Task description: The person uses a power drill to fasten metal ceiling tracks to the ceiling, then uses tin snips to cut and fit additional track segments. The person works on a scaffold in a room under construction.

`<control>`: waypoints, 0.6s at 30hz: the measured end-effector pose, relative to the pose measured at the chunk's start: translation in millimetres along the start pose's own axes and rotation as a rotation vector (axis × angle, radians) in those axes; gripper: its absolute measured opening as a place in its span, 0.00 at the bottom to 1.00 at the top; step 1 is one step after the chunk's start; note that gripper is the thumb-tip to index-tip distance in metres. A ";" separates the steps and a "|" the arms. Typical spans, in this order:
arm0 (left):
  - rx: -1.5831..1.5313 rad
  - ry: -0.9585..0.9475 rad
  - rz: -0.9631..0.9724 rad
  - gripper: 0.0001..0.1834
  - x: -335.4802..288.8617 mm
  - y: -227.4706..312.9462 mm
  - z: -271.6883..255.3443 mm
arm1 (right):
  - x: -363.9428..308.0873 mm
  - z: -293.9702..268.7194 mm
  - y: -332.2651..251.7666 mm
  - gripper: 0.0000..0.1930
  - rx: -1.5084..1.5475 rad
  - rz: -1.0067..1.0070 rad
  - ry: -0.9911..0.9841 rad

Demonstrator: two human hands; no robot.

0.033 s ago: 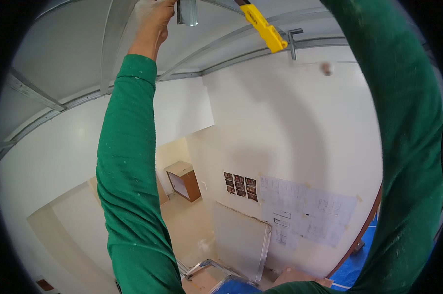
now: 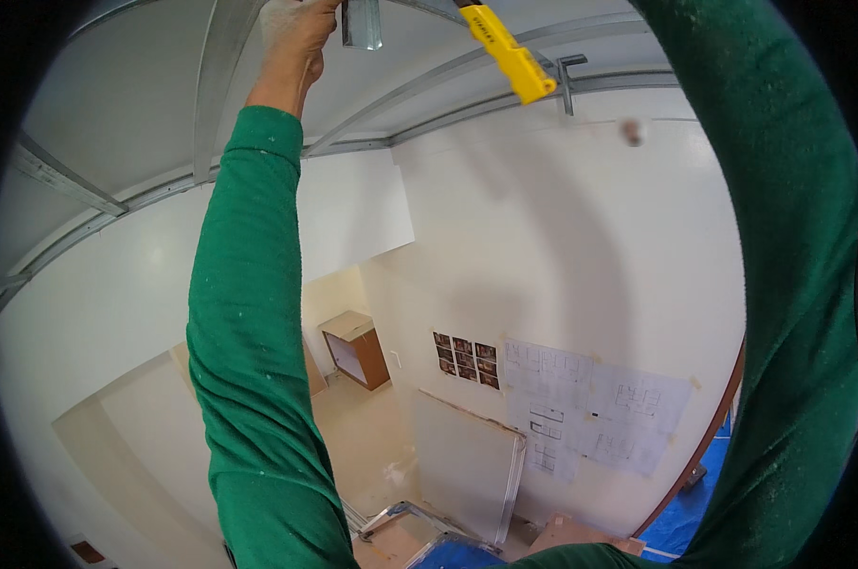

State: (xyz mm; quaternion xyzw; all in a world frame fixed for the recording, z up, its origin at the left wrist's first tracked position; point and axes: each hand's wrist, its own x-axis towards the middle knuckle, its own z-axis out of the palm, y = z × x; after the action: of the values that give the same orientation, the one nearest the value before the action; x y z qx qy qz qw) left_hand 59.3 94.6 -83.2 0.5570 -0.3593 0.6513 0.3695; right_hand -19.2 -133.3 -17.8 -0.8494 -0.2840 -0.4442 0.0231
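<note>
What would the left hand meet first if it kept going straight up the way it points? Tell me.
The left hand already touches a short grey metal channel piece; straight on lies the white ceiling panel, though depth is unclear.

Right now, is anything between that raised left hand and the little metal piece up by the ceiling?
Nothing visible. The left hand is already against the short metal piece, beside the ceiling channels. The yellow-handled tool lies off to the right of it.

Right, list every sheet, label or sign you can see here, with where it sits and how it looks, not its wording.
Large paper sheets: taped to the white wall, lower right; pale rectangles with fine line drawings.
Photo grid: on the wall left of the sheets; small dark rectangles in rows.
Yellow tool handle: up near the ceiling framing; dark printed marking on it.
</note>
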 end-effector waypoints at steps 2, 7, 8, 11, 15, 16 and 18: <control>0.016 -0.004 -0.012 0.08 -2.2 0.7 3.5 | 0.6 15.3 3.8 0.14 -0.100 0.070 0.141; -0.038 -0.017 0.010 0.08 5.1 -5.5 1.6 | 3.8 27.0 12.0 0.19 -0.562 -0.223 0.456; -0.018 -0.006 0.021 0.08 4.4 -5.1 2.3 | 3.0 22.0 7.9 0.18 -0.320 -0.074 0.306; 0.049 0.025 0.014 0.08 0.3 -1.6 2.1 | -7.2 26.7 25.3 0.15 0.337 -0.003 -0.034; 0.015 0.028 0.032 0.08 3.0 -0.3 1.7 | -1.9 48.8 11.0 0.14 -0.198 -0.291 0.374; -0.019 0.004 0.058 0.08 2.2 -4.4 2.7 | 4.8 51.2 6.9 0.14 -0.318 -0.275 0.424; 0.035 -0.003 0.038 0.09 -1.4 0.9 1.8 | 13.0 45.5 0.0 0.16 -0.580 -0.250 0.537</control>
State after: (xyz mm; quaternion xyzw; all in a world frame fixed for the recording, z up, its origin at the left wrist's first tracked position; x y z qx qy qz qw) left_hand 59.4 92.5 -84.4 0.5575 -0.3588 0.6636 0.3465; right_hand 20.3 -114.0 -35.3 -0.6335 -0.2317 -0.7112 -0.1980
